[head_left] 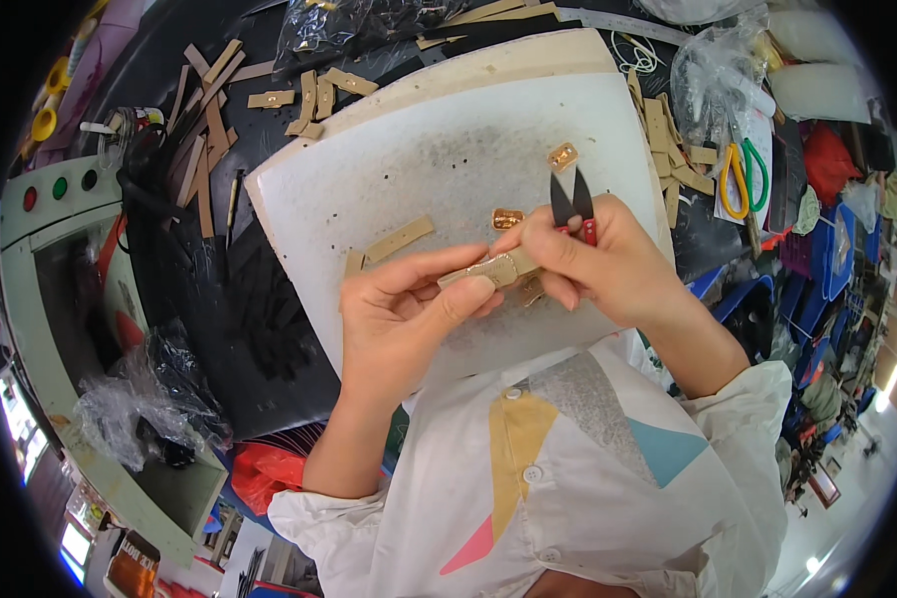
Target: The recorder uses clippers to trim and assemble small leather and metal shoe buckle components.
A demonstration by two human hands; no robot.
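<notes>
My left hand (pixel 394 314) pinches a short beige strap (pixel 483 271) between thumb and fingers, over a white work sheet (pixel 339 219). A shiny band shows near the strap's right end. My right hand (pixel 608 254) has its fingertips on that end and also keeps hold of small red-handled snips (pixel 572 199), their dark blades parted and pointing away from me. Just beyond the strap lies a gold buckle (pixel 507 218). Another gold buckle (pixel 562 156) lies past the snips' tips. Left of my hands, a beige strip with holes (pixel 401 239) rests on the sheet.
Beige strap pieces (pixel 314 95) lie at the far left, with more strips (pixel 658 140) on the right. Yellow-and-green-handled scissors (pixel 746 177) lie near a clear plastic bag (pixel 718 80). A pale green machine (pixel 65 209) with round buttons stands at the left.
</notes>
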